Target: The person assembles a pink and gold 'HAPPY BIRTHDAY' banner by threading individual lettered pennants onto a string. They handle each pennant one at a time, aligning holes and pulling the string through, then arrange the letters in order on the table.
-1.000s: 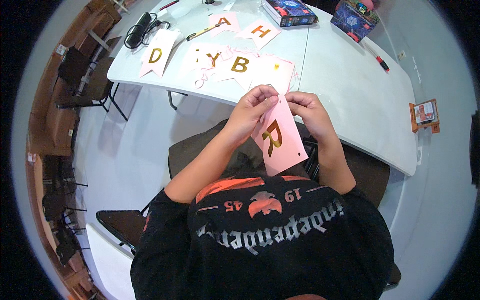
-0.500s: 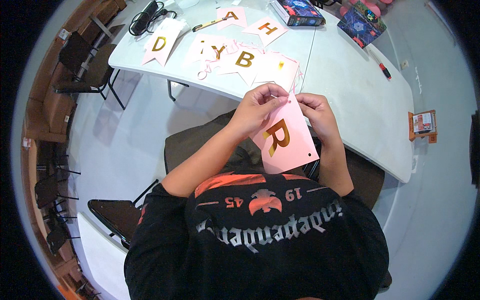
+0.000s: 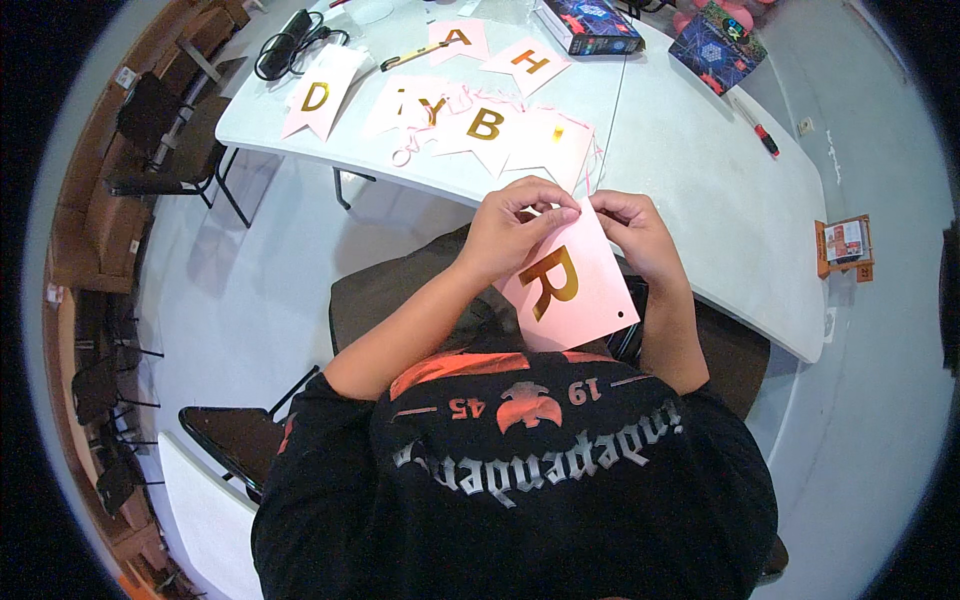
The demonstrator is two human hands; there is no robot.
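the left fingers [image 3: 540, 189] pinch the pink card [image 3: 604, 290] at its top corner. the right fingers [image 3: 622, 204] curl just beside that corner, near a thin pink ribbon [image 3: 588, 180]; i can't tell if they grip it. the card hangs toward the black shirt [image 3: 520, 535], its straight edge slanting down to the right. it looks smooth and stiff, with a round hole [image 3: 620, 314] and a shiny gold letter [image 3: 571, 281]. past the fingers, more flat cards [image 3: 485, 147] lie on the hard white table [image 3: 730, 215].

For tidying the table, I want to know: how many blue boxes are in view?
2: one blue box lies far across the table; another blue box is farther right. Others could be hidden.
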